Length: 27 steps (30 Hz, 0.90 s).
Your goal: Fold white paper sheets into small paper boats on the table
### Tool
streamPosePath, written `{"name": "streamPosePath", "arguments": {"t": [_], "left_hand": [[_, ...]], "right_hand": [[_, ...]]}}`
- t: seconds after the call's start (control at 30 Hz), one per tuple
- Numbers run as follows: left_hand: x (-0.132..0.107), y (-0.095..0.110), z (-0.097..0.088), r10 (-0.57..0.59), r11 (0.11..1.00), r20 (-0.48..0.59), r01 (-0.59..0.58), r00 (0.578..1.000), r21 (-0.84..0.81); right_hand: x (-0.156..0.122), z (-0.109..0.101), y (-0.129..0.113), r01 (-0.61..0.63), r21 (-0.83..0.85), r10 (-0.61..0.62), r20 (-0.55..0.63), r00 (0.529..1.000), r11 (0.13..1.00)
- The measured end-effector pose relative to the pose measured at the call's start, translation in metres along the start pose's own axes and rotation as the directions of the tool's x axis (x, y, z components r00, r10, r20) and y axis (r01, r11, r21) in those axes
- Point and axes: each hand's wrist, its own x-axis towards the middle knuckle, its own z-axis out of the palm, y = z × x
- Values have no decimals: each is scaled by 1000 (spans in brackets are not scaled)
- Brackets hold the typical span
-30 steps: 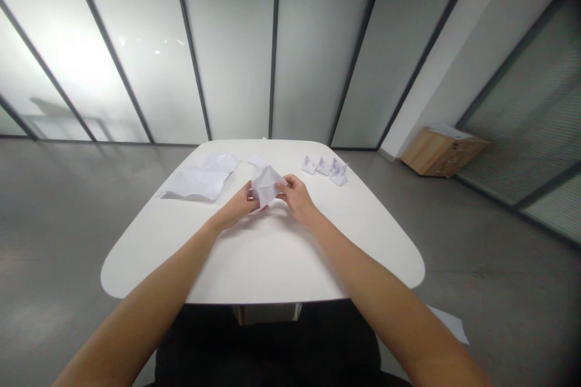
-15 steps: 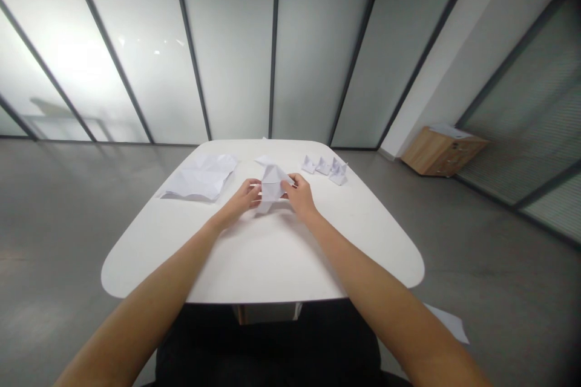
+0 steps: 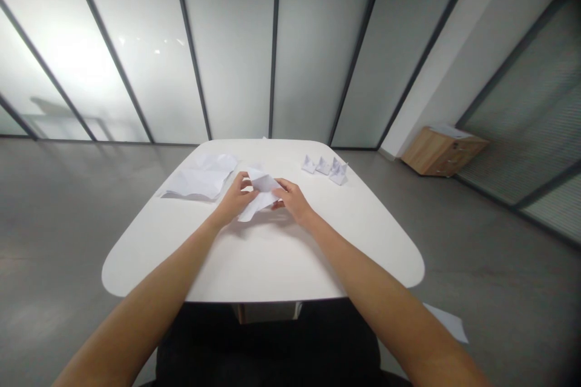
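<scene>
A partly folded white paper (image 3: 259,193) lies between my hands over the middle of the white table (image 3: 272,254). My left hand (image 3: 236,198) grips its left side, fingers curled over the top fold. At the paper's right edge my right hand (image 3: 290,198) pinches it with the fingertips. The paper rests low, close to or on the tabletop. Part of it is hidden under my fingers.
A stack of creased white sheets (image 3: 202,178) lies at the table's back left. Several small folded paper shapes (image 3: 325,167) sit in a row at the back right. A wooden cabinet (image 3: 442,149) stands by the right wall. One sheet (image 3: 447,321) lies on the floor.
The paper was held up and open between both hands; it has come down toward the table and flattened, and both hands have shifted a little to the left.
</scene>
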Motion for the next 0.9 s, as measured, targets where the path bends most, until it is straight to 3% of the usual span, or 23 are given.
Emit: {"name": "streamPosePath", "arguments": {"t": [0.2,0.37,0.57,0.7,0.8,0.9], "left_hand": [[-2,8,6,-23,1000,75,21,997,21],[3,0,5,5,1000,-44,-5,999,-14],[8,-7,1,27,995,-198,-46,980,-91],[8,-7,-1,99,994,-206,-104,973,-15],[8,-8,-1,177,977,-193,-149,965,150],[8,-8,-1,160,961,-139,-122,977,248]], "right_hand": [[1,0,5,85,-175,-95,-48,994,981],[3,0,12,98,-276,-87,54,995,956],[1,3,13,165,-303,-183,-33,983,939],[-1,5,8,207,-273,-227,-40,973,939],[-3,7,4,159,-226,-167,-17,986,961],[-4,7,3,109,-180,-109,13,994,978]]}}
